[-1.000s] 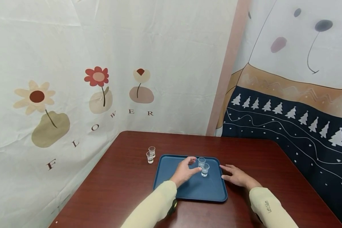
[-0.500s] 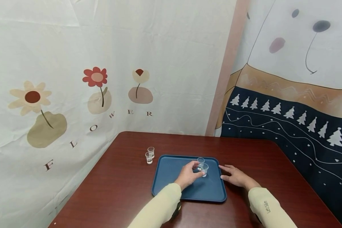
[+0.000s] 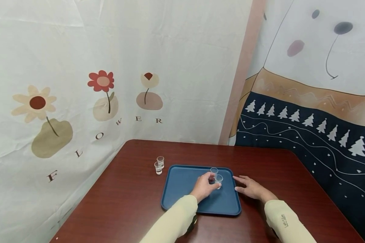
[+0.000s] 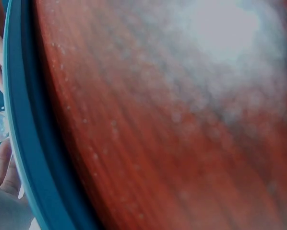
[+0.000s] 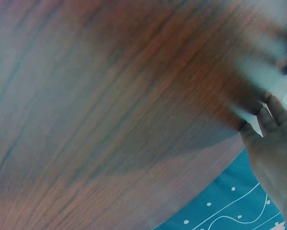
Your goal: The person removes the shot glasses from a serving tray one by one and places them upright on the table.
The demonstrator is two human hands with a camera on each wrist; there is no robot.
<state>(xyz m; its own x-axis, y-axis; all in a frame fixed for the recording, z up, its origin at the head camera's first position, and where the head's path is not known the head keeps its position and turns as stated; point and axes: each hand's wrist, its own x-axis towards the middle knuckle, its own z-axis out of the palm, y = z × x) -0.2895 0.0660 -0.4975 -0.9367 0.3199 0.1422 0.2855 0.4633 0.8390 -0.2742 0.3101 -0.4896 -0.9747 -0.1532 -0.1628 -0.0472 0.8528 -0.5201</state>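
Note:
Two clear shot glasses stand close together on the right part of the blue tray [image 3: 182, 199]. My left hand [image 3: 203, 186] pinches the near shot glass [image 3: 219, 178], thumb on its near side and fingertips on its far side, partly hiding it. Right behind it stands the far shot glass [image 3: 214, 170], its lower part hidden by my fingers. My right hand [image 3: 253, 188] rests beside the tray with fingers spread, fingertips right at its right rim. In the right wrist view, the fingers [image 5: 268, 120] of that hand reach over the table.
Two more shot glasses, a front one [image 3: 158, 168] and a back one [image 3: 160, 162], stand on the brown wooden table [image 3: 124, 189] left of the tray. Printed cloths hang behind: a white flower cloth [image 3: 185, 67] and a bear cloth [image 3: 322, 111] at the right.
My left hand has moved right across the tray, and its thumb and fingers have closed around the near shot glass. The right hand has stayed at the tray's rim.

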